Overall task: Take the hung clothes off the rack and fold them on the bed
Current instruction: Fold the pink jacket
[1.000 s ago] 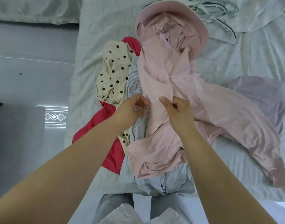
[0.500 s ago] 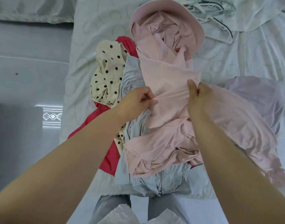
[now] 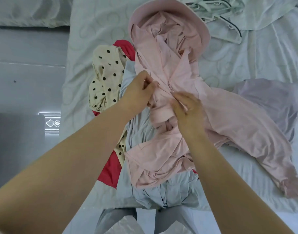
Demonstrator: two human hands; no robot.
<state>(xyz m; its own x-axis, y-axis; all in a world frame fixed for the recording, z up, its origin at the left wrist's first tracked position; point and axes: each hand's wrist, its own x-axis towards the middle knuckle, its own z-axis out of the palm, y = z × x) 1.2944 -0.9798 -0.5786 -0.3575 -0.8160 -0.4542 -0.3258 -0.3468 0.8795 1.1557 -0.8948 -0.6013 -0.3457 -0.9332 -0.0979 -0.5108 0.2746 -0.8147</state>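
Five garments lie on one bed (image 3: 97, 31): a pink hoodie (image 3: 229, 119), a dotted top (image 3: 104, 78), a red one (image 3: 109, 169), a blue one (image 3: 175, 191) and a lilac one (image 3: 266, 98). Far right is one heap of hangers (image 3: 212, 5) (too tangled to count). Two hands show: left hand (image 3: 138, 93), right hand (image 3: 188, 112).

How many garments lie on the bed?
5: pink hoodie centre, polka-dot piece left, red one beneath it, pale blue one under the hoodie, lilac one right; others may be hidden.

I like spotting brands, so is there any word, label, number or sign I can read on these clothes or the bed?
None: no readable text anywhere.
The pink hooded jacket shows no label or print.
The lit panel beside the bed bears only diamond shapes, no letters.
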